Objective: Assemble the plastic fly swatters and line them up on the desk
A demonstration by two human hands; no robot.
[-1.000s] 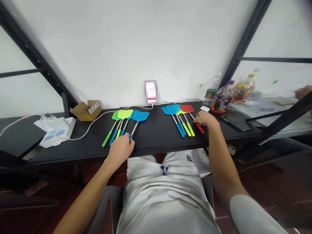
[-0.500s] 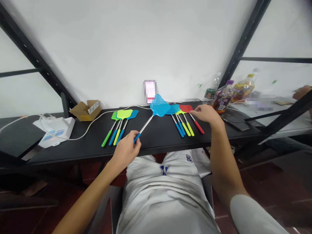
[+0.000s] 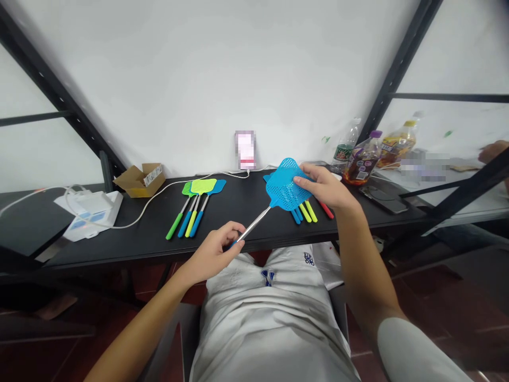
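Observation:
A blue fly swatter (image 3: 288, 185) with a perforated head and a thin metal shaft is held up between both hands. My left hand (image 3: 217, 249) is closed around its blue handle end. On the head's right side, my right hand (image 3: 328, 185) pinches the edge between thumb and fingers. Behind that head lie other swatters on the table, their heads mostly hidden; blue handles, yellow handles (image 3: 308, 211) and a red handle (image 3: 326, 209) stick out. To the left, several swatters lie side by side, among them a green one (image 3: 175, 225) and a yellow one (image 3: 203, 185).
On the black table (image 3: 147, 239) are an open cardboard box (image 3: 139, 180), a white box with a cable (image 3: 93, 212) and a dark phone (image 3: 384, 199). A lit phone (image 3: 245, 151) leans on the wall. Bottles (image 3: 362, 156) stand right, beside black metal posts.
My right hand has left the red swatter and now grips the blue swatter's head. The blue swatter has moved right and nearer, its handle end lower.

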